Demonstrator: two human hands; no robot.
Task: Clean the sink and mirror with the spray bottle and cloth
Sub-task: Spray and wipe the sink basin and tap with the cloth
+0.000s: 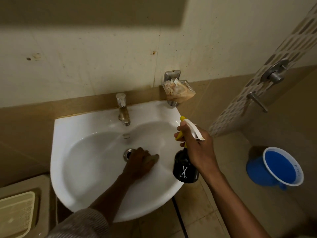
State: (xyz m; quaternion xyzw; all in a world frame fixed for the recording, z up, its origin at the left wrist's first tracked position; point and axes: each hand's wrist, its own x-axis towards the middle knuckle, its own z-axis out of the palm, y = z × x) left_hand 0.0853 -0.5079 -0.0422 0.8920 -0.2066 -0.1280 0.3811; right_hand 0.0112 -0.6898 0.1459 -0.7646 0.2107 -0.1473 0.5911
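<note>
A white wall-hung sink (82, 169) fills the middle of the view, with a metal tap (122, 109) at its back and a drain (127, 154) in the bowl. My left hand (139, 162) lies inside the bowl just right of the drain, pressing a small tan cloth (152, 158) against the porcelain. My right hand (195, 146) holds a black spray bottle (185, 169) with a white and yellow trigger head over the sink's right rim, nozzle pointing toward the bowl. No mirror is in view.
A wall-mounted soap dish (178, 92) with a stained wrapper sits right of the tap. A blue bucket (277, 167) stands on the floor at right. Metal shower valves (274, 74) are on the right wall. A beige grated cover (16, 213) lies at lower left.
</note>
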